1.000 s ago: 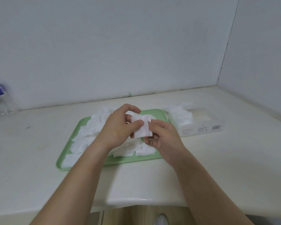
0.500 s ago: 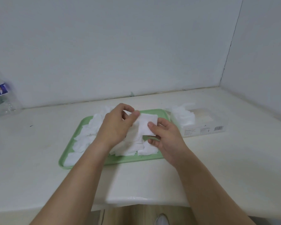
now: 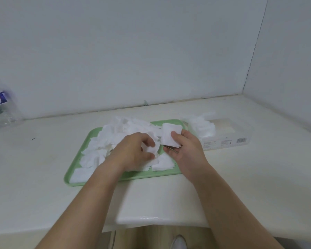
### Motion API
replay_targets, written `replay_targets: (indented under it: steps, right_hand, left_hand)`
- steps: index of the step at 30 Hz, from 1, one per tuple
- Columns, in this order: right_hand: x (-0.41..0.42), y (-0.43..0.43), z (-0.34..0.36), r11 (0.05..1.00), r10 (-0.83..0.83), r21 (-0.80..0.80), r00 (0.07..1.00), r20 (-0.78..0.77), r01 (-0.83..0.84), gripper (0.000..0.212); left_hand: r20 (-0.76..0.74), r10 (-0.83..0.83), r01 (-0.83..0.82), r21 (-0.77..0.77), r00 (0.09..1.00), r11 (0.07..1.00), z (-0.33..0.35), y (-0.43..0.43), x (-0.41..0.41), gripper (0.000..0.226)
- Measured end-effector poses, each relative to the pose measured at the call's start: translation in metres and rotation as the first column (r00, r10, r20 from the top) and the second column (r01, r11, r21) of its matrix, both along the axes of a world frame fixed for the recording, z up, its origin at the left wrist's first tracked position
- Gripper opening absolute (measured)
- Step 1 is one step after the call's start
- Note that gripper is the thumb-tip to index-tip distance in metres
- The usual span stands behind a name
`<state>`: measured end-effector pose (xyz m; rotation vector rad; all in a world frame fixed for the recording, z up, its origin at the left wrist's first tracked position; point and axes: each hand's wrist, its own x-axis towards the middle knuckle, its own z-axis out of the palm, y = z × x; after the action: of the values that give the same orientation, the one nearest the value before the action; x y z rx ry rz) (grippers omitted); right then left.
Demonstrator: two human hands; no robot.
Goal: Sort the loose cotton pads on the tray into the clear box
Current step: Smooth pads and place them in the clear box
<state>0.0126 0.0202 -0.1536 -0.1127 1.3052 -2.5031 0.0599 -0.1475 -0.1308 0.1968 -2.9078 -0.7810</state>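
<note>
So, right hand (image 3: 185, 150) pinches a squared-up pad stack (image 3: 170, 136) above the green tray (image 3: 126, 177), and left hand (image 3: 133, 151) grips a single pad (image 3: 151, 149) down in the loose pile (image 3: 104, 141). The clear box (image 3: 224, 140) sits just beside the tray.

I see the cotton pads (image 3: 131, 133) as soft, fibrous white cotton with fuzzy, ragged edges. The tray (image 3: 75, 169) looks like smooth, pale-green plastic with a dull sheen. The clear box (image 3: 224, 141) is transparent plastic. The counter (image 3: 169, 203) is smooth and glossy at its lip, and the bottle (image 3: 2, 112) is crinkled clear plastic.
</note>
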Motion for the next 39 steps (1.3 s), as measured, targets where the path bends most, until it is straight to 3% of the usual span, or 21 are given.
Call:
replay_targets:
  steps: [3, 7, 14, 18, 20, 25, 39]
  right_hand:
    - [-0.001, 0.000, -0.001, 0.999, -0.030, -0.011, 0.999, 0.013, 0.031, 0.013]
    - [-0.004, -0.001, -0.002, 0.994, -0.104, -0.018, 0.994, 0.023, 0.104, 0.016]
    - [-0.005, -0.002, -0.005, 0.992, -0.123, 0.040, 0.992, -0.015, 0.124, 0.023]
    - [-0.003, -0.002, -0.003, 0.993, -0.105, 0.057, 0.994, -0.041, 0.108, 0.021]
    - [0.000, -0.001, -0.001, 0.996, -0.071, 0.053, 0.996, -0.061, 0.074, 0.019]
    - [0.007, 0.002, 0.004, 0.997, 0.037, 0.073, 0.993, -0.116, -0.028, 0.007]
    - [0.004, 0.001, 0.001, 0.995, 0.070, 0.082, 0.989, -0.127, -0.059, 0.012]
  left_hand:
    - [-0.059, 0.062, -0.061, 0.025, 0.996, 0.998, 0.000, -0.004, -0.001, 0.003]
    - [-0.134, 0.111, -0.097, 0.109, 0.985, 0.989, 0.002, -0.013, 0.000, 0.012]
    - [-0.338, 0.127, -0.005, 0.339, 0.932, 0.941, 0.013, -0.019, 0.005, 0.012]
    - [-0.333, 0.133, 0.120, 0.639, 0.933, 0.760, 0.021, -0.002, 0.011, 0.006]
    - [-0.299, 0.100, 0.149, 0.706, 0.949, 0.692, 0.021, 0.010, 0.012, 0.010]
    - [-0.296, 0.110, 0.141, 0.709, 0.949, 0.691, 0.015, 0.026, 0.006, 0.010]
    - [-0.323, 0.192, 0.084, 0.676, 0.927, 0.733, 0.010, 0.032, 0.000, 0.023]
